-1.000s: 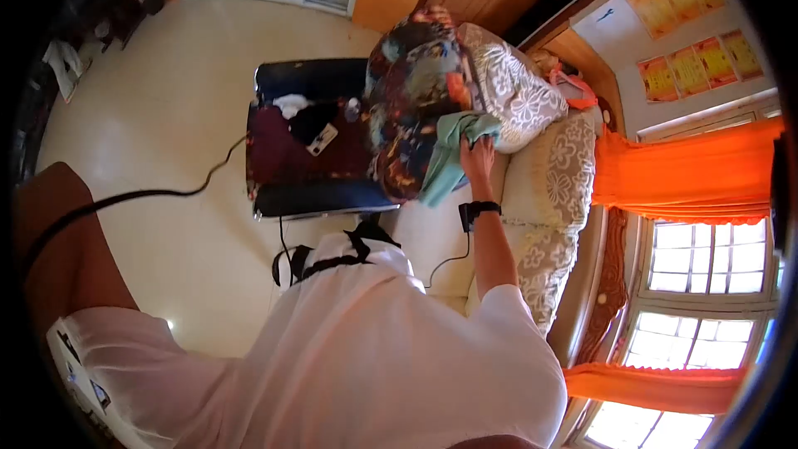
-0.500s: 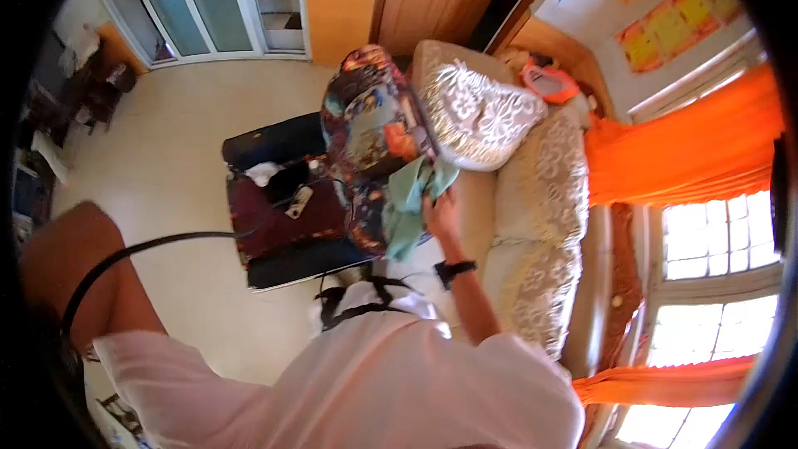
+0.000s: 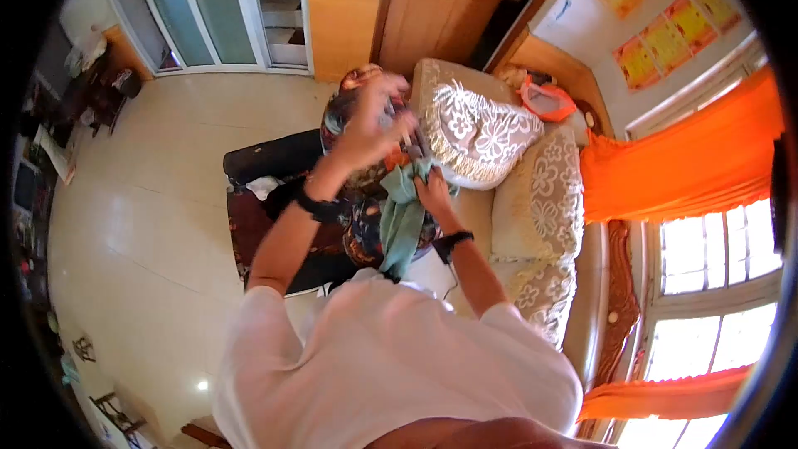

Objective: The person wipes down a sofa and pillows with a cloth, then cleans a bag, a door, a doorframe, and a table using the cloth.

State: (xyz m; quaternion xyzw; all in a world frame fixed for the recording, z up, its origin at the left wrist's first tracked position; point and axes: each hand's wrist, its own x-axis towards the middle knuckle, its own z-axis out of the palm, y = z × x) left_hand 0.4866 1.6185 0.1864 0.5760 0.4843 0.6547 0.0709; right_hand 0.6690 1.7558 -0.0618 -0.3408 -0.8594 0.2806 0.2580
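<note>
Nearest to the camera, we note the white shirt (image 3: 399, 357), with both arms extended forward from it. Each wrist carries a black band: we place the left band (image 3: 320, 206) farther from the shirt than the right band (image 3: 453, 243).

We find the right hand (image 3: 432, 193) closed on the upper part of the green cloth (image 3: 402, 224), gathering it between thumb and fingers. The cloth hangs in folds from this grip toward the shirt, lying against the multicoloured patterned fabric (image 3: 363, 224).

We observe the left hand (image 3: 372, 126) raised in front of the upper part of that fabric, fingers and thumb spread. Motion blurs it; we cannot tell whether it touches anything.

To the left of the patterned fabric, we identify the maroon seat (image 3: 252, 229), with a white item (image 3: 263, 188) at its edge. To the right, we locate the fringed cushion (image 3: 478, 129) on the sofa (image 3: 478, 202).

Beyond, we list the orange bag (image 3: 549, 102), the orange curtain (image 3: 677, 150), the wooden door (image 3: 440, 17) and the glazed door (image 3: 214, 12).
</note>
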